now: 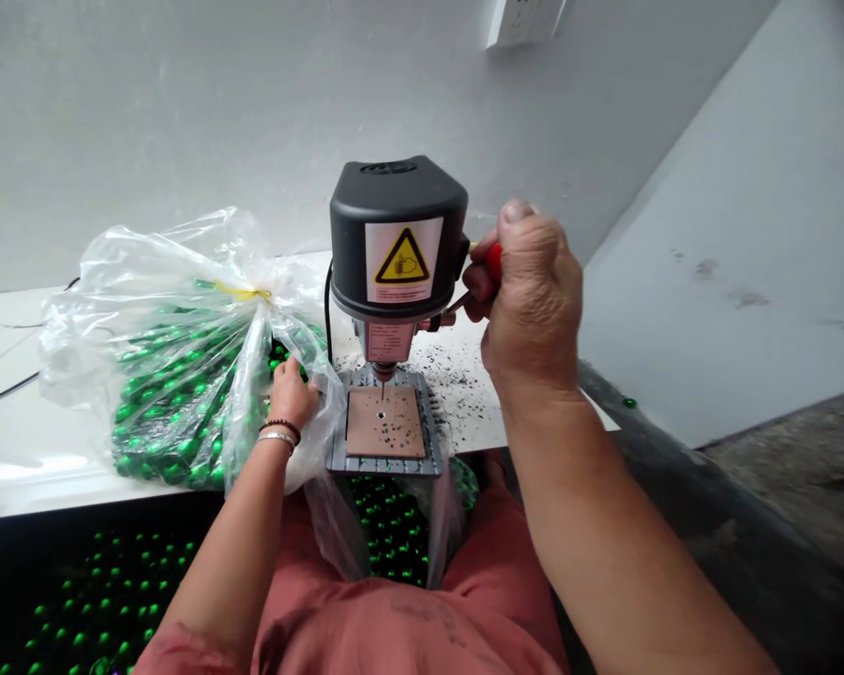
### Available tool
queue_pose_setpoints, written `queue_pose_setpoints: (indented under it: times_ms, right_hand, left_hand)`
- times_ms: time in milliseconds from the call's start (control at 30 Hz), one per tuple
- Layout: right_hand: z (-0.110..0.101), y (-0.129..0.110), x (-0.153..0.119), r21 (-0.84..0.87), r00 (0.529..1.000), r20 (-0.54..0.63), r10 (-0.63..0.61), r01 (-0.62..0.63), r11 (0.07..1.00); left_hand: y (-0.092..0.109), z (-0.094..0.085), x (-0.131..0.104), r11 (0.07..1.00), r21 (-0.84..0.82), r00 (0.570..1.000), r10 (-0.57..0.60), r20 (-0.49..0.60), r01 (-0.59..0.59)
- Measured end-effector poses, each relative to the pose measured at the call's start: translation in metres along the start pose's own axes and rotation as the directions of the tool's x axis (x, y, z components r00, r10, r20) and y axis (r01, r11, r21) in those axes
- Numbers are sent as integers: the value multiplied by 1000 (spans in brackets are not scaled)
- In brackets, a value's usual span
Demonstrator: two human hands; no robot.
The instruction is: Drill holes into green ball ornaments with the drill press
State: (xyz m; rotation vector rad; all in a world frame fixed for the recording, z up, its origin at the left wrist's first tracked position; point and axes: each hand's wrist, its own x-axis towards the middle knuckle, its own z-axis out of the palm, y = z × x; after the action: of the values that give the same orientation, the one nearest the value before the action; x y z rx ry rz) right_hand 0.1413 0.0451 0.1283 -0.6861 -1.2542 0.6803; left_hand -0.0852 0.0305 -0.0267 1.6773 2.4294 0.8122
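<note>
A small bench drill press (398, 239) with a dark housing and a yellow warning label stands in front of me. My right hand (535, 281) is closed around the red knob (493, 262) of its feed lever. Below the chuck, the thin drill bit (384, 390) points down at a brown square board (398, 436) with a small hole in it. My left hand (293, 394) is at the opening of a clear plastic bag (161, 253) of shiny green balls (175, 403). Its fingertips are partly hidden among the balls and plastic, so its grip is unclear.
Dark shavings (464, 384) litter the white table (28, 469) right of the drill's grey base (338, 455). More green balls fill an open bag below the base (394, 534) and a dark area (105, 591) at lower left. A black cable (328, 314) runs beside the drill.
</note>
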Motion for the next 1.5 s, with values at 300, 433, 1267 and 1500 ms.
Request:
queue_pose_setpoints:
  times_ms: [300, 433, 1267, 1500]
  right_hand:
    - [-2, 6, -4, -12, 996, -4, -94, 94, 995]
    - [-3, 5, -6, 5, 995, -19, -100, 101, 995]
    - [0, 10, 46, -143, 995, 67, 77, -67, 987]
    - [-1, 7, 38, -104, 993, 87, 77, -68, 992]
  left_hand:
    - [6, -24, -48, 401, -867, 937, -299, 180, 295]
    - [22, -47, -67, -60, -908, 896, -147, 419, 415]
    - [62, -9, -64, 722, -589, 860, -16, 510, 363]
    - [64, -2, -61, 763, -563, 878, -13, 478, 318]
